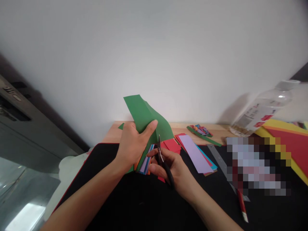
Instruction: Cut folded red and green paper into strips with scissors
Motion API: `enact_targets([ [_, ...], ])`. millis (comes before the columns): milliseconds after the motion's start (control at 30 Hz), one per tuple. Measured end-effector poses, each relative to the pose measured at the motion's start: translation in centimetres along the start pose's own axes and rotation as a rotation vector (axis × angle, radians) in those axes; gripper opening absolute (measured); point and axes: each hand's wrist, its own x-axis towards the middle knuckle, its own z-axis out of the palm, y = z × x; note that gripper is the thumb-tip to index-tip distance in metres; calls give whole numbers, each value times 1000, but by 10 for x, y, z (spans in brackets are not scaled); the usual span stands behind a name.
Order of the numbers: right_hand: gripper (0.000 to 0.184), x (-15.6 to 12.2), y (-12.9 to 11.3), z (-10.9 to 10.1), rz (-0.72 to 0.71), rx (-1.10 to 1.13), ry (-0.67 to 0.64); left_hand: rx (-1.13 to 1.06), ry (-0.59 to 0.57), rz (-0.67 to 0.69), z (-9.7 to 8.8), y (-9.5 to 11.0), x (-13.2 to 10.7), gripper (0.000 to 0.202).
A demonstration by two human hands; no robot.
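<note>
My left hand grips a sheet of green paper, thumb on the near face, holding it up off the table. The sheet bends, with one part leaning away to the right. In my right hand is a pair of black-handled scissors, blades pointing up at the lower edge of the green paper. Whether the blades touch the paper I cannot tell. Beneath the hands lie coloured paper strips, partly hidden, and red paper pieces.
To the right are a stack of strips with a lilac one on top, a metal ruler and a red pen. Behind stand a plastic bottle and crumpled scraps. Yellow and red sheets lie far right. A wall rises behind.
</note>
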Motion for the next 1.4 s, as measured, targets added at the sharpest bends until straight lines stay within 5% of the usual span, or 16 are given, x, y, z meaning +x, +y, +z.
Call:
enact_targets([
  [1400, 43, 3, -1, 1, -21, -42, 48, -102, -36, -28, 0, -5, 0, 27],
])
